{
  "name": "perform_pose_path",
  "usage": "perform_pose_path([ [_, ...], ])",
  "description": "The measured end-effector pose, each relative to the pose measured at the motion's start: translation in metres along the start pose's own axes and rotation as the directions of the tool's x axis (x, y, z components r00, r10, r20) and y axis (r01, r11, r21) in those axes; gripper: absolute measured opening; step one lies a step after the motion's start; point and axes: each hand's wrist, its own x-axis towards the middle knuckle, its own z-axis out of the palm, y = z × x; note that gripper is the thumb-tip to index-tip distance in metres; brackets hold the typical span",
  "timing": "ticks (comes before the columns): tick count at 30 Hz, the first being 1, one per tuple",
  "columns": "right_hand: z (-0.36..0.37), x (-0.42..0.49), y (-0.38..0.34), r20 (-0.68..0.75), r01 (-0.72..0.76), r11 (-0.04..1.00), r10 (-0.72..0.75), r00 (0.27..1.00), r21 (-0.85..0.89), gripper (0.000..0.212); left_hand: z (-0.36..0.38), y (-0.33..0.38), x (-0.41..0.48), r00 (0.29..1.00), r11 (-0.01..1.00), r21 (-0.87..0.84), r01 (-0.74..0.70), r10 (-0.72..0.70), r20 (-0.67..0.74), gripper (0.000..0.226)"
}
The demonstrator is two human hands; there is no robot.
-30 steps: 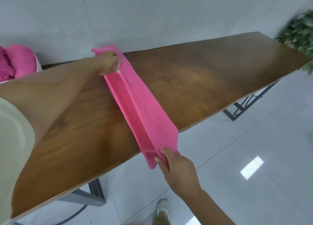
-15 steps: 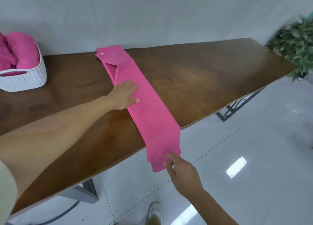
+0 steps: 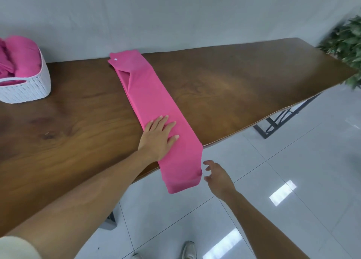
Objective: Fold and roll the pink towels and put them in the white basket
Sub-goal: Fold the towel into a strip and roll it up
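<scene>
A pink towel (image 3: 150,96), folded into a long narrow strip, lies across the wooden table (image 3: 234,87). Its near end hangs over the front edge. My left hand (image 3: 158,136) presses flat on the strip near that edge, fingers spread. Beside the hanging end, my right hand (image 3: 217,175) hovers with loosely curled fingers and holds nothing. The white basket (image 3: 29,87) stands at the table's far left with rolled pink towels (image 3: 23,58) inside it.
A green plant (image 3: 347,49) stands past the table's right end. Behind the table is a pale wall. Shiny white floor tiles lie below, with dark table legs (image 3: 277,122) and my shoes (image 3: 188,250) at the bottom edge.
My left hand slid down the strip from the far end to near the front edge. My right hand let go of the hanging end and moved to its right.
</scene>
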Motion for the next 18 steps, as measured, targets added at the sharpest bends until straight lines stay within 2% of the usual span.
perform_pose_path([
  [4,0.006,0.027,0.013,0.221,0.053,0.998,-0.060,0.974,0.038,0.056,0.000,0.002,-0.002,1.000,0.999,0.026,0.019,-0.018,-0.021,0.063],
  [7,0.010,0.042,0.017,0.294,0.123,0.988,-0.144,0.945,0.089,0.044,0.001,0.002,-0.002,0.999,0.999,0.026,0.031,-0.031,-0.030,0.062],
  [12,0.014,0.052,0.021,0.241,0.188,0.970,-0.221,0.945,0.153,0.006,0.001,0.002,-0.002,0.997,0.999,0.020,0.048,-0.047,-0.056,0.059],
  [18,0.022,0.046,0.039,0.214,0.193,0.979,-0.203,0.955,0.069,0.015,0.000,0.007,-0.002,0.996,0.997,0.018,0.072,-0.071,-0.061,0.057],
])
